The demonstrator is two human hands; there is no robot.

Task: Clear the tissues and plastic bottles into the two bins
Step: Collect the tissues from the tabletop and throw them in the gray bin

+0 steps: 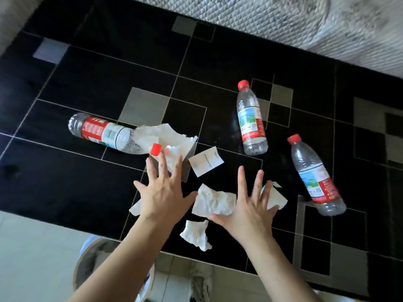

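Note:
Three clear red-capped plastic bottles lie on a black patterned rug (91, 192): one at left (104, 132), one upper middle (250, 118), one at right (314, 177). Crumpled white tissues are scattered between them: a large one (170, 138) by the left bottle's cap, one (212, 200) between my hands, one (196, 235) near the rug's front edge, and one (275, 198) partly under my right fingers. My left hand (163, 190) hovers with fingers spread below the large tissue. My right hand (250, 205) is spread too, its thumb against the middle tissue. Neither holds anything.
A small white paper slip (206, 161) lies by the tissues. A round bin (87, 264) with a white liner stands on pale floor below the rug's front edge, partly hidden by my left forearm. A quilted mattress (305, 20) borders the rug at the top right.

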